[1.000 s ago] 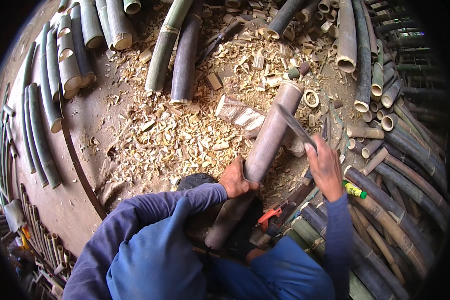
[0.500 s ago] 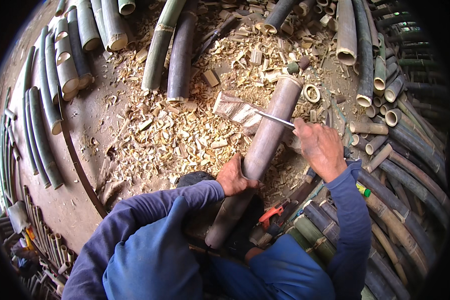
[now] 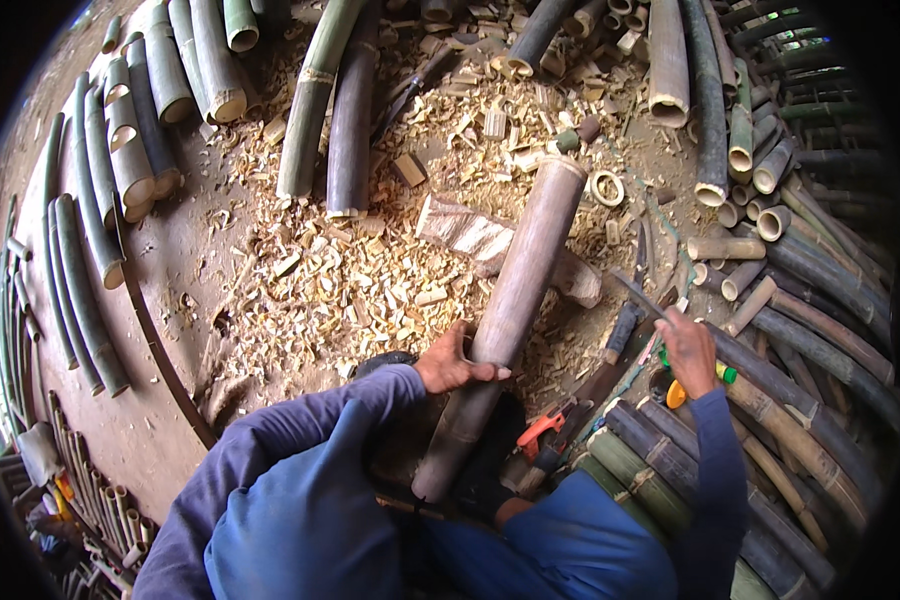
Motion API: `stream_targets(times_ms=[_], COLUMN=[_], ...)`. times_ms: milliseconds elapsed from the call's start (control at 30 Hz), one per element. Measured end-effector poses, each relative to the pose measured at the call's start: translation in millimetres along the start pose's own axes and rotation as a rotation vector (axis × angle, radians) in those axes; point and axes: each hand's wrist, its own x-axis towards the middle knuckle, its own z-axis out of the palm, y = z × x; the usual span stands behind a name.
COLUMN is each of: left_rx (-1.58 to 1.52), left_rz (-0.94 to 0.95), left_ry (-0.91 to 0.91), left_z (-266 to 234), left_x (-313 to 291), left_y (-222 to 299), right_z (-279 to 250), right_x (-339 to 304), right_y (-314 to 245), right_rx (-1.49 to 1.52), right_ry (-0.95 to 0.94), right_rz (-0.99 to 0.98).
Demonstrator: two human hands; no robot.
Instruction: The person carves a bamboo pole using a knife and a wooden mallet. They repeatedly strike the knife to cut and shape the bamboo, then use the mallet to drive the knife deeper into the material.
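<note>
A thick greyish-brown bamboo tube (image 3: 532, 255) slants up and away from between my knees. Its far part rests across a rough split piece of wood (image 3: 462, 232). My left hand (image 3: 457, 362) is wrapped round the tube's side at mid-length, thumb over the top. Off to the right of the tube, my right hand (image 3: 689, 352) is closed on a knife with a narrow blade (image 3: 638, 297), which points up and left, apart from the bamboo. The knife's handle is hidden in my fist.
Pale wood chips (image 3: 355, 285) cover the ground ahead. Bamboo tubes (image 3: 355, 120) lie beyond them, with stacked bamboo (image 3: 810, 330) at right. A saw with an orange handle (image 3: 542, 428) lies near my right knee. A bamboo ring (image 3: 607, 188) lies past the tube's far end.
My right hand has drawn the knife off the top of the tube, moving right and nearer to me. My left hand keeps its hold on the tube.
</note>
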Motion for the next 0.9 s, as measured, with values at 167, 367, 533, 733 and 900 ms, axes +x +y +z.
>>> stream_targets(times_ms=[167, 367, 533, 733, 900], left_rx=[-0.032, 0.9, 1.248, 0.755, 0.306], left_rz=[-0.064, 0.019, -0.144, -0.362, -0.101], left_ry=[-0.183, -0.347, -0.493, -0.076, 0.315], left_z=[-60, -124, -71, 1, 56], left_x=[-28, -72, -62, -61, -109], left_y=[23, 214, 241, -47, -115], right_z=[51, 67, 23, -23, -101], right_x=[-28, -63, -145, -255, -313], right_y=[-17, -97, -83, -47, -58], right_rx=[1.015, 1.526, 1.361, 1.354, 1.14], right_ry=[0.215, 0.321, 0.371, 0.654, 0.791], right_rz=[0.524, 0.58, 0.62, 0.719, 0.685])
